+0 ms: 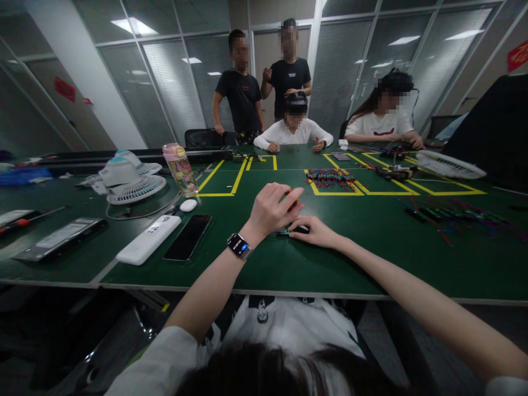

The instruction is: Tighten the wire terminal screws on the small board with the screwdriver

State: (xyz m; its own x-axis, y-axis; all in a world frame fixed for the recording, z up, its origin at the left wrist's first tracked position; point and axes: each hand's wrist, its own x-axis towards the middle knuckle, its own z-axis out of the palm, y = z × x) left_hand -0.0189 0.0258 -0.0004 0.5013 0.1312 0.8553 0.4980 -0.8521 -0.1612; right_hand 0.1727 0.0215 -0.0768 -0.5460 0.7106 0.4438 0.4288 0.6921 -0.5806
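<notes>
My left hand (272,212), with a watch on its wrist, is raised over the table with its fingers curled round an orange handle (293,202). Most of that tool is hidden behind the fingers, so its kind is unclear. Just below it, my right hand (317,232) rests on the tabletop, fingertips closed at the edge of a small green circuit board (282,233). A small black piece (304,229) shows by the right fingers. The tool's lower end appears close to the board; whether they touch cannot be made out.
Left of my hands lie a phone (188,237), a white power bank (149,240), a white case (188,205), a bottle (181,170) and a fan (134,184). Wired boards lie ahead (330,179) and right (462,214). Several people are across the green table (256,275).
</notes>
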